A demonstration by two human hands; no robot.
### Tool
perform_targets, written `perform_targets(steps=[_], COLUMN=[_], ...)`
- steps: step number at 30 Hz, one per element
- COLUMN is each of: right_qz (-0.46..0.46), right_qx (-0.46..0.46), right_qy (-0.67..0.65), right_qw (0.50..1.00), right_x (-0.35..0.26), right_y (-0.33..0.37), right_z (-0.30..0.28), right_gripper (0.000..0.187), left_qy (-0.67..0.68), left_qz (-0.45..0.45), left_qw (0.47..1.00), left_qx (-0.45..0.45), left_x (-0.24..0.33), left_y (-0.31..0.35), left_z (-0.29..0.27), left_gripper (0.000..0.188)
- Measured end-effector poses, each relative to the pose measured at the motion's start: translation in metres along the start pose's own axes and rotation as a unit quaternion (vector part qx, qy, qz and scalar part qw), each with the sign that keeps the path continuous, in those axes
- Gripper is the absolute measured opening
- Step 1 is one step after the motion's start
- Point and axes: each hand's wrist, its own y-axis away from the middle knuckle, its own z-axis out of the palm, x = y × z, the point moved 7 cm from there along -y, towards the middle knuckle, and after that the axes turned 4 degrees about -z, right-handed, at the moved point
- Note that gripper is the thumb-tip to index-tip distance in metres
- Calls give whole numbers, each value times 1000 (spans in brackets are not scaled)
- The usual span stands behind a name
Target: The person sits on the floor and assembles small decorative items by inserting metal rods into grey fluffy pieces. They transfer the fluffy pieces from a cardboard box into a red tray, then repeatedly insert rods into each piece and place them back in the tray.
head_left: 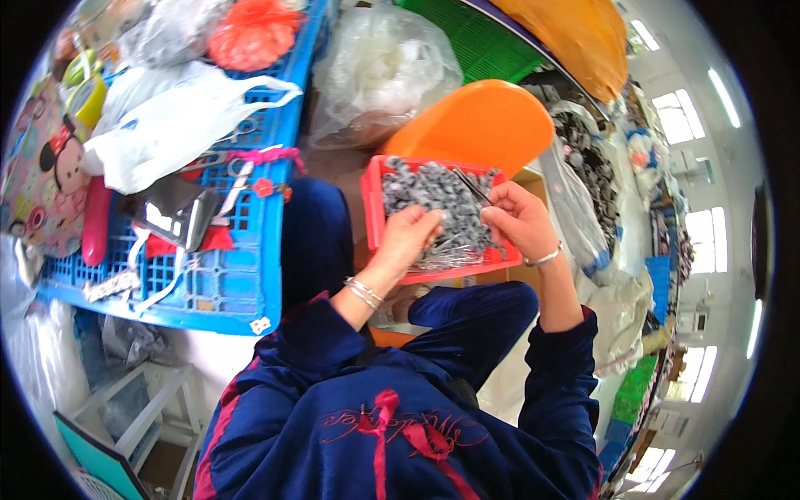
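A red plastic basket [371, 202] sits in front of me by my knees. It holds a heap of small grey fluffy pieces [427, 185], with a bundle of thin silvery wires or pins [447, 257] at its near side. Over the basket's left part, my left hand [407, 240] is closed in a pinch; what its fingertips hold, if anything, is too small to make out. My right hand [521, 220], above the right rim, grips a slim dark pointed tool [472, 185] slanting up and left over the grey pieces. Its exact kind is unclear.
Left stands a blue plastic crate [242, 287] bearing a phone [179, 215], scissors [215, 160] and a white plastic bag [167, 125]. Beyond the basket are an orange curved plastic piece [479, 125] and a clear bag [379, 67]. Filled sacks [575, 208] line the right.
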Motion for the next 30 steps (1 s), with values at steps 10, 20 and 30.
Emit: perform_targets(steps=[10, 20, 30], right_qz=[-458, -523, -486], right_qx=[-146, -112, 1], right_qy=[274, 261, 355], right_qw=[833, 804, 798], right_x=[-121, -137, -154], right_y=[-17, -3, -95], right_z=[248, 298, 254], right_gripper=[17, 19, 12], left_qy=[-38, -1, -19], left_qz=[-10, 30, 115], left_qw=[999, 999, 992], left_qx=[-11, -31, -56], left_x=[-3, 3, -8], left_y=[-5, 0, -8], left_z=[-9, 0, -5], left_gripper=[22, 24, 19])
